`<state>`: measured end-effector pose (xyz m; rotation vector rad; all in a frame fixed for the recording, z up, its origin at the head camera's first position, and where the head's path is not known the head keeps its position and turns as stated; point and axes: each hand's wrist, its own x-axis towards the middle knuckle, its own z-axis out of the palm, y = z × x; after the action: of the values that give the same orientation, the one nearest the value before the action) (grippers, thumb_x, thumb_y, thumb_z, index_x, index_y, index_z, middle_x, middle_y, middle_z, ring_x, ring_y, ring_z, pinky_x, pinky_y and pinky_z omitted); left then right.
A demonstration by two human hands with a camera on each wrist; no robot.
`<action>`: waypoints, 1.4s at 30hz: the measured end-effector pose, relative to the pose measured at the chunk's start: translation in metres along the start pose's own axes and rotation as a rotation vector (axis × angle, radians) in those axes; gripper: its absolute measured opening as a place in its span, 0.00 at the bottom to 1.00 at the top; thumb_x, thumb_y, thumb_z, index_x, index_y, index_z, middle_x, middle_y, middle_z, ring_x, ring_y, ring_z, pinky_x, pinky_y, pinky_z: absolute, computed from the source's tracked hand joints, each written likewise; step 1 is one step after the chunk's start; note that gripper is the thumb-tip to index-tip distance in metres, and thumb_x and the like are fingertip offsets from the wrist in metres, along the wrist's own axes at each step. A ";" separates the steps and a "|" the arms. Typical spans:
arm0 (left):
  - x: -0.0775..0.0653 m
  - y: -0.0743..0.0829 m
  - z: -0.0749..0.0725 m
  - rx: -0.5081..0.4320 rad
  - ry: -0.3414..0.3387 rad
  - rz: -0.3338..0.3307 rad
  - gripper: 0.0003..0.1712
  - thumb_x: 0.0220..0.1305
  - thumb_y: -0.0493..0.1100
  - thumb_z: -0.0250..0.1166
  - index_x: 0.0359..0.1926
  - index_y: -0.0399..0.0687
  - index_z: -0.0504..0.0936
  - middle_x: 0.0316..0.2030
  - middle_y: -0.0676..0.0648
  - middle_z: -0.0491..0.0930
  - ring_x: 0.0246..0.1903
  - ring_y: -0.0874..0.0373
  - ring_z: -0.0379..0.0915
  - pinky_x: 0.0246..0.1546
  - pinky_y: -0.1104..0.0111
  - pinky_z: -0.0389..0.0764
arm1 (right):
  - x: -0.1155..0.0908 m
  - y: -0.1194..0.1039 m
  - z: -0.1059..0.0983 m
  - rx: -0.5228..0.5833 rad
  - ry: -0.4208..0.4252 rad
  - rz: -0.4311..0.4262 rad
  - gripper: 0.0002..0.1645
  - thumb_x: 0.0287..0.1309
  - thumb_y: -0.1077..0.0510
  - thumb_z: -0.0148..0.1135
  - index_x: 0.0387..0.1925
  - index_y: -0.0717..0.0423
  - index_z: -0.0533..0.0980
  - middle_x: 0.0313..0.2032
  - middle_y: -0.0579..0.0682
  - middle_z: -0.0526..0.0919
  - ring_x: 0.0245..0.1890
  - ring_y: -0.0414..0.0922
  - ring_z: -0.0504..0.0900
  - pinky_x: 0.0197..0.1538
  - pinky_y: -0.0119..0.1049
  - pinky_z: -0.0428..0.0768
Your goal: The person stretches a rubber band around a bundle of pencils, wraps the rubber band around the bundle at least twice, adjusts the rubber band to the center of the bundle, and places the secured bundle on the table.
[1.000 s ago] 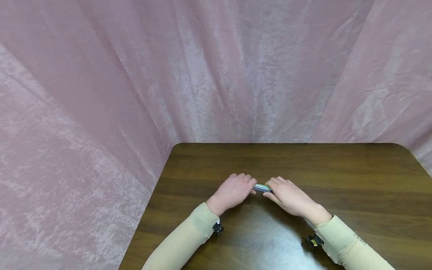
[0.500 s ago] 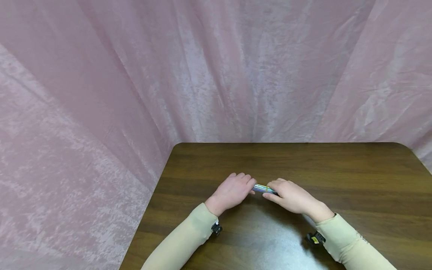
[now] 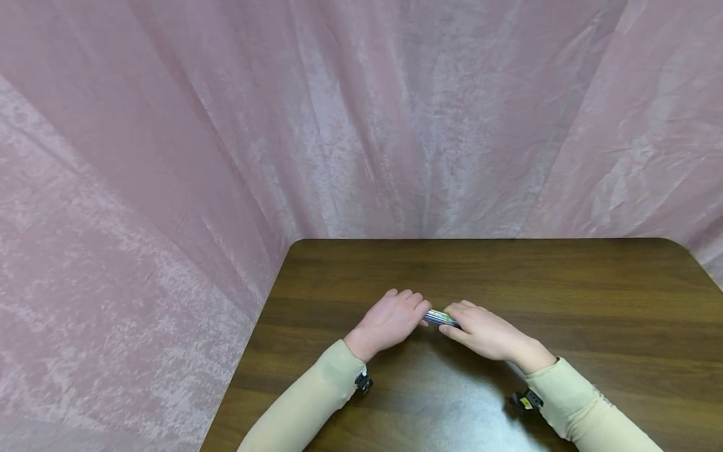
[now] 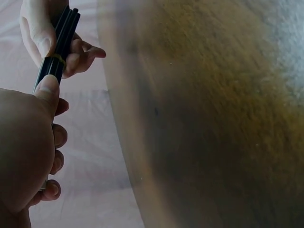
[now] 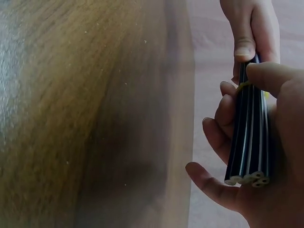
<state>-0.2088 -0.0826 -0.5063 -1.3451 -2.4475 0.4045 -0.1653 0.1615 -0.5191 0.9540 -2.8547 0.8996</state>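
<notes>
A bundle of slim, shiny dark pencils (image 3: pixel 435 316) spans the gap between my two hands over the table. My left hand (image 3: pixel 391 319) grips its left end, fingers curled around it and thumb along the top. A thin yellow rubber band (image 5: pixel 244 86) circles the bundle between the hands. My right hand (image 3: pixel 487 333) holds the other end, its thumb pressed near the band and fingertips beneath. In the right wrist view, pale round ends with dark centres point toward the right palm. The left hand covers the opposite end.
A brown wood-grain table (image 3: pixel 350 263) with rounded far corners lies under the hands. Pink velvety curtains (image 3: pixel 361 125) hang behind it and on the left. Small dark cameras (image 3: pixel 363 382) sit at both wrists.
My right hand has shifted slightly right along the bundle and then back a little left, showing more of the yellow band. My left hand has stayed nearly in place.
</notes>
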 end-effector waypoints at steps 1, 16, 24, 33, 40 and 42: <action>0.000 0.000 0.000 0.003 -0.004 0.000 0.18 0.79 0.63 0.58 0.53 0.57 0.80 0.44 0.56 0.81 0.43 0.60 0.78 0.39 0.66 0.76 | 0.000 0.000 0.000 0.006 0.000 -0.003 0.09 0.80 0.45 0.58 0.45 0.43 0.79 0.37 0.31 0.76 0.42 0.37 0.74 0.46 0.41 0.76; -0.001 0.004 0.006 0.016 0.023 0.013 0.18 0.79 0.63 0.58 0.52 0.56 0.80 0.43 0.56 0.81 0.43 0.60 0.78 0.39 0.66 0.75 | 0.002 0.003 0.003 0.073 -0.045 0.022 0.10 0.81 0.40 0.55 0.44 0.37 0.78 0.36 0.31 0.77 0.43 0.39 0.75 0.46 0.41 0.75; -0.002 0.005 0.009 -0.005 0.006 0.014 0.20 0.79 0.63 0.55 0.54 0.57 0.80 0.44 0.57 0.82 0.43 0.60 0.78 0.40 0.66 0.77 | 0.005 0.002 0.003 0.041 -0.030 0.078 0.20 0.75 0.31 0.58 0.45 0.39 0.81 0.34 0.31 0.78 0.38 0.38 0.76 0.42 0.38 0.76; -0.005 0.003 0.011 0.013 0.004 -0.036 0.20 0.79 0.63 0.58 0.53 0.56 0.80 0.42 0.57 0.83 0.39 0.61 0.79 0.34 0.68 0.74 | 0.003 0.007 -0.001 -0.184 0.160 -0.056 0.11 0.66 0.42 0.74 0.40 0.42 0.86 0.37 0.32 0.81 0.39 0.40 0.79 0.43 0.45 0.79; -0.002 0.006 0.009 0.006 0.035 -0.057 0.19 0.79 0.63 0.59 0.50 0.55 0.80 0.40 0.56 0.83 0.37 0.61 0.78 0.31 0.69 0.73 | 0.007 0.006 0.006 -0.259 0.304 -0.153 0.14 0.60 0.45 0.79 0.38 0.49 0.87 0.37 0.41 0.85 0.42 0.45 0.82 0.44 0.50 0.80; -0.001 0.007 0.008 -0.015 0.030 -0.065 0.18 0.79 0.62 0.59 0.51 0.55 0.80 0.40 0.56 0.83 0.37 0.61 0.79 0.31 0.69 0.74 | 0.008 0.006 0.006 -0.256 0.330 -0.164 0.13 0.59 0.46 0.80 0.37 0.49 0.87 0.37 0.41 0.85 0.42 0.46 0.83 0.44 0.51 0.80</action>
<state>-0.2061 -0.0810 -0.5164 -1.2651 -2.4669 0.3480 -0.1741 0.1578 -0.5263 0.8980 -2.4945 0.5932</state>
